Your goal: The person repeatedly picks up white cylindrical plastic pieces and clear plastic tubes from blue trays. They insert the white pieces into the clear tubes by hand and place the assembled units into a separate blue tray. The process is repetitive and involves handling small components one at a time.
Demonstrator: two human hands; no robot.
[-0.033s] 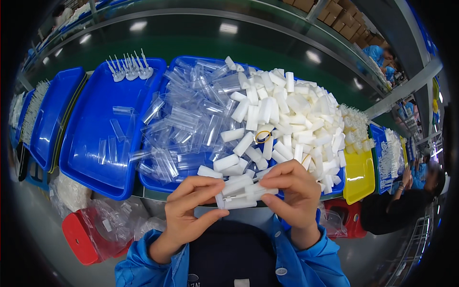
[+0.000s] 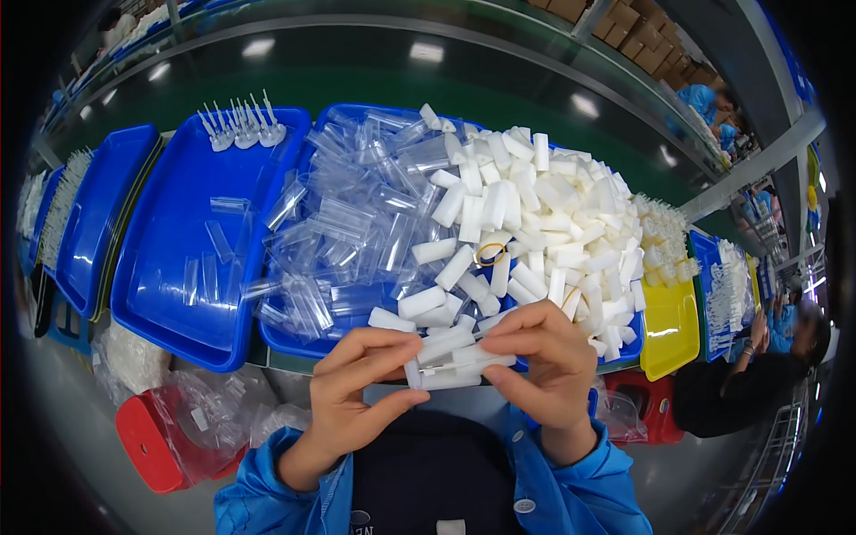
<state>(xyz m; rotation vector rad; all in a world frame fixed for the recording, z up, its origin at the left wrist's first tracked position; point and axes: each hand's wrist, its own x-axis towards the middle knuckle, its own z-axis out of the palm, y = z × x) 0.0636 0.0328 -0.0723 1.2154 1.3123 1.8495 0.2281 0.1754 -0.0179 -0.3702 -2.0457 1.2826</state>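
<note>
Holding a small bundle of white plastic rectangular blocks (image 2: 453, 361) above the near desk edge, the left hand (image 2: 357, 392) and right hand (image 2: 546, 366) each keep a closed grip on it. Behind lies a blue plastic tray (image 2: 294, 343) heaped with matching white blocks and clear sleeves. A dark green desk (image 2: 374, 76) carries further blue trays; another person sits far right.
</note>
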